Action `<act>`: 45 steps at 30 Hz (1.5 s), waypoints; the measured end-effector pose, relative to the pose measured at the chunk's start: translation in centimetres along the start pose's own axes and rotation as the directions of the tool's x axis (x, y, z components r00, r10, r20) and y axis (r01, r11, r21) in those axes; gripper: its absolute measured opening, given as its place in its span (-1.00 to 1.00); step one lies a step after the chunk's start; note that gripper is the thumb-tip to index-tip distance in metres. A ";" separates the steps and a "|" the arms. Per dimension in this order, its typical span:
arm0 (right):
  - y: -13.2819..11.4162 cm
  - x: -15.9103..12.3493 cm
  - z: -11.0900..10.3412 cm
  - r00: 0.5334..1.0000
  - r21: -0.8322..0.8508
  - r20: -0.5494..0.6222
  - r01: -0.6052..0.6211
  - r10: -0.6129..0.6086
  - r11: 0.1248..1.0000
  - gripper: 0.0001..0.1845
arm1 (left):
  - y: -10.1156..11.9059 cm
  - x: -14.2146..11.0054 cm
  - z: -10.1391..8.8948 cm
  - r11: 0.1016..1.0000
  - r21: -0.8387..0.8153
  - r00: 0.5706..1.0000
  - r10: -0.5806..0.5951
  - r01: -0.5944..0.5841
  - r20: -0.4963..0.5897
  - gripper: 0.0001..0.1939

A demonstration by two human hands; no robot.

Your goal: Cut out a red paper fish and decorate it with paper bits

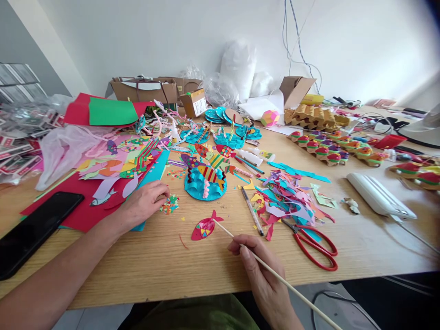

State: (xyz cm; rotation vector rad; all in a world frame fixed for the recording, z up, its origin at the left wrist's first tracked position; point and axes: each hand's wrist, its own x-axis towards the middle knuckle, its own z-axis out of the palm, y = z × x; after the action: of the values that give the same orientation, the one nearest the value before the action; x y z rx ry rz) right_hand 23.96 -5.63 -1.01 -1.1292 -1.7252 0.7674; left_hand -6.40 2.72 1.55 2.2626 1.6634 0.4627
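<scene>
A thin wooden stick (288, 286) is held in my right hand (264, 270), its tip touching or just over the tail end of a red paper fish (202, 228). Small coloured triangles cover part of the fish, which lies flat on the table. My left hand (146, 204) rests beside a little heap of coloured paper bits (171, 204), thumb and fingers drawn together. What they pinch, if anything, is hidden. Beyond the fish stands a blue round base (192, 192) carrying several patterned paper fish (209, 173).
Red-handled scissors (318, 247), a pen (252, 211) and a pile of paper scraps (288, 197) lie to the right. A black phone (41, 231) and red paper sheets (75, 206) are on the left. Painted egg cartons (321, 149) and cardboard boxes (146, 91) stand farther back.
</scene>
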 end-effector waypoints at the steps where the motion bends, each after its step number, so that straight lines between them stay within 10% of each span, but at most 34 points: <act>1: 0.0 0.0 0.0 1.000 0.001 0.006 -0.001 0.001 1.000 -0.83 | 0.2 0.0 0.0 1.000 -0.001 0.999 0.028 -0.028 0.030 -0.82; 15: -0.2 0.0 -0.2 0.999 0.014 0.035 -0.020 0.020 1.000 -0.83 | 1.8 1.2 -0.8 0.989 0.110 0.949 0.062 -0.100 0.310 -0.89; 45: -0.4 0.1 -0.2 1.000 0.013 0.027 -0.011 0.011 1.000 -0.84 | 0.5 1.9 -1.5 0.991 -0.073 0.951 -0.086 0.113 0.297 -0.83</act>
State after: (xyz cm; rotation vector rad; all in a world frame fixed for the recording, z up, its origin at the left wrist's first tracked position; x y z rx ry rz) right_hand 23.98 -5.70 -0.61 -1.1250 -1.7351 0.8035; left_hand -6.06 4.44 3.24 2.0545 1.5628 0.1629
